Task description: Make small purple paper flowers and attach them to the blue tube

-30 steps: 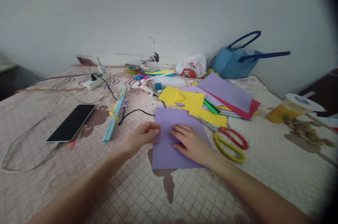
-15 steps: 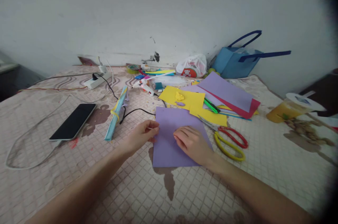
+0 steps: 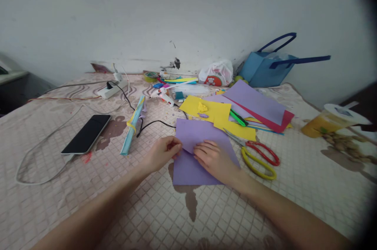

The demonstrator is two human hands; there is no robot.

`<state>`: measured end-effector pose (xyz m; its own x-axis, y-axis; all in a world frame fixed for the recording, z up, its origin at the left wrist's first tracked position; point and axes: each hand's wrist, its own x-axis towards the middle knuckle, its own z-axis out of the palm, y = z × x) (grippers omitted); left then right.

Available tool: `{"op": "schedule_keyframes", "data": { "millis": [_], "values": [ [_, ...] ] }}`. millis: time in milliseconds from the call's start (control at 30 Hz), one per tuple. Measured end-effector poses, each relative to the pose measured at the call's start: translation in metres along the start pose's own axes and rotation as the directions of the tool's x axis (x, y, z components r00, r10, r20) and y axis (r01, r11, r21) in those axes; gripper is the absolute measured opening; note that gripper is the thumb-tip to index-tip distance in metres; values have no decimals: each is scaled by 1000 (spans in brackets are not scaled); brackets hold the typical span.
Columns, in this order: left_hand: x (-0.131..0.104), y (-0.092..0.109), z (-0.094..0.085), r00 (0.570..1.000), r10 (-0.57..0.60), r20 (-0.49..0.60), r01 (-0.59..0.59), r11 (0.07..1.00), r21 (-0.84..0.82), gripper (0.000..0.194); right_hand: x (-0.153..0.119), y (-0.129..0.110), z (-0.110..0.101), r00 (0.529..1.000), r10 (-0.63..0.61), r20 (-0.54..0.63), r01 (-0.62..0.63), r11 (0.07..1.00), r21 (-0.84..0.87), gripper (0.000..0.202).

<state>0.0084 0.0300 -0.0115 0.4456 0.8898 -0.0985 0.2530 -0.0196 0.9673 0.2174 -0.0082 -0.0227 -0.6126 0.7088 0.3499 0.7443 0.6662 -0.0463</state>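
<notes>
A sheet of purple craft paper [image 3: 203, 173] lies on the table in front of me. At its left edge, my left hand [image 3: 165, 151] is closed in a pinch on the paper, thumb against fingers. A slanted edge or fold in the purple paper runs from those fingertips toward my right hand [image 3: 216, 161]. That hand rests flat on the sheet, its fingers stretched out and pressing down. Whether the slanted line belongs to a second layer or a crease, I cannot tell. Close to the right of the sheet lie scissors [image 3: 259, 159] with red and yellow handles, blades part-way open.
Behind the sheet are yellow paper [image 3: 215, 110], a green cutter [image 3: 238, 117] and a hot glue gun [image 3: 165, 96]. A light-blue paper roll [image 3: 132, 126] and a phone [image 3: 86, 135] lie left. A tilted drink cup [image 3: 321, 122] is at right, a blue bag [image 3: 265, 69] behind.
My left hand has shifted slightly right and drawn the paper edge inward, so a slanted line now shows. My right hand's fingers have straightened out flat. The view has turned slightly left.
</notes>
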Motion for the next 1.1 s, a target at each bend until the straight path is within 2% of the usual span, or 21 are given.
{"op": "schedule_keyframes", "data": {
  "millis": [100, 167, 300, 400, 500, 567, 700, 800, 967, 1100],
  "values": [
    [-1, 4, 0, 1000, -17, -15, 17, 1000, -9, 25, 1, -2, -5, 998, 22, -66, -21, 1000, 13, 19],
    [-3, 8, 2, 995, -94, -17, 93, 994, -59, 30, 2, -5, -9, 990, 46, -132, -41, 998, 41, 19],
    [-6, 13, 6, 969, -229, 89, 242, 949, -202, 36, 2, -11, -15, 978, 34, -205, -6, 991, 135, 19],
    [-6, 10, 8, 965, -229, 125, 254, 930, -264, 34, 0, -10, -12, 987, 64, -149, -34, 981, 192, 12],
    [-4, 7, 7, 967, -226, 117, 250, 929, -273, 30, -2, -4, -8, 991, 124, -43, -115, 980, 164, 39],
    [-3, 5, 6, 966, -239, 102, 258, 930, -263, 28, -3, 0, -6, 991, 128, 26, -130, 984, 118, 48],
    [-1, 4, 6, 966, -245, 75, 256, 937, -237, 23, -3, 1, -2, 996, 67, 60, -70, 996, 46, 28],
    [-1, 4, 6, 967, -245, 67, 254, 940, -227, 21, -1, -1, -2, 1000, 14, 18, -15, 1000, 25, 10],
    [-4, 14, 7, 952, -291, 91, 305, 922, -238, 31, 0, -3, -10, 987, 40, -153, -31, 998, 56, 14],
    [-6, 15, 8, 930, -328, 167, 367, 852, -372, 44, 0, -10, -14, 965, -40, -258, 72, 990, 118, 11]
  ]
}}
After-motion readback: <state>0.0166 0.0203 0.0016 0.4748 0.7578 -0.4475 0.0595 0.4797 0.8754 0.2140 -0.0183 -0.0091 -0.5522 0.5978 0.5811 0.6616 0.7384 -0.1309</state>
